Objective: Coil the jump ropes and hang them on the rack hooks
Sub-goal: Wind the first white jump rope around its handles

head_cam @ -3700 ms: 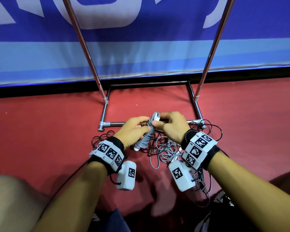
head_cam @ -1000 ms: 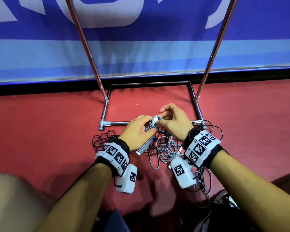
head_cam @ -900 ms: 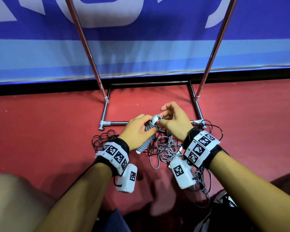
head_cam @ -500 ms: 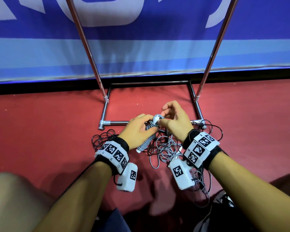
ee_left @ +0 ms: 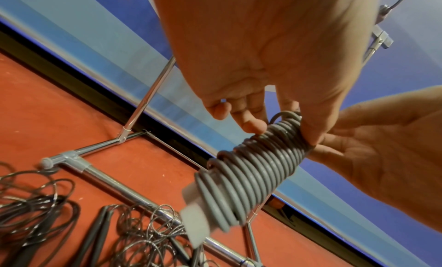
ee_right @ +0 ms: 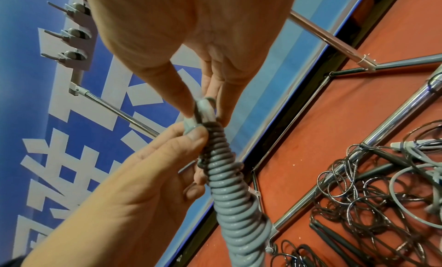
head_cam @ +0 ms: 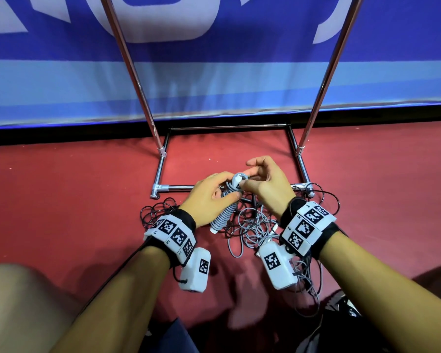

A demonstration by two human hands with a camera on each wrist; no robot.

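A grey jump rope (head_cam: 226, 210) is wound in tight turns round its own white handles (ee_left: 195, 227), making a thick bundle (ee_right: 235, 205). My left hand (head_cam: 209, 197) grips the bundle near its upper end. My right hand (head_cam: 265, 184) pinches the rope's end loop (ee_right: 207, 108) at the top of the bundle between thumb and forefinger, the other fingers spread. Loose grey rope (head_cam: 252, 225) and black ropes (head_cam: 158, 212) lie tangled on the red floor beneath. The rack's hooks (ee_right: 69, 33) show high up in the right wrist view.
The chrome rack's base frame (head_cam: 163, 187) sits on the floor just beyond my hands, with two slanted uprights (head_cam: 135, 72) rising against a blue banner (head_cam: 214, 85). Black handles (ee_left: 95, 239) lie among the tangle. My knee (head_cam: 18, 301) is at lower left.
The bundle stays in my left hand. My right hand's fingers have lifted and spread while its thumb and forefinger keep working the rope end at the top.
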